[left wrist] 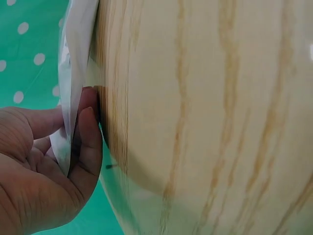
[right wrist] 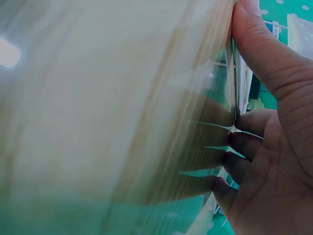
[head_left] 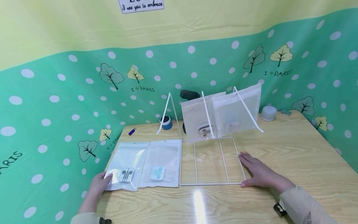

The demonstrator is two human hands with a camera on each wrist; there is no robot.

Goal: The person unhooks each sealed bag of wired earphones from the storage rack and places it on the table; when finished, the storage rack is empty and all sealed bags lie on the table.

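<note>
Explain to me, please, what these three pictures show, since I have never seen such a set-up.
There is no machine here, only a person's left hand and right hand. The widest picture comes from a camera worn on the head, looking forward and down; the other two come from a camera on each wrist.

On the wood-grained table is a white wire rack. A tilted pouch and another beside it are propped among its slanted wires. To the rack's left, the leftmost pouch and its neighbour lie flat.

The left hand pinches the leftmost pouch near its lower left corner; the right hand rests at the rack's right end.
</note>
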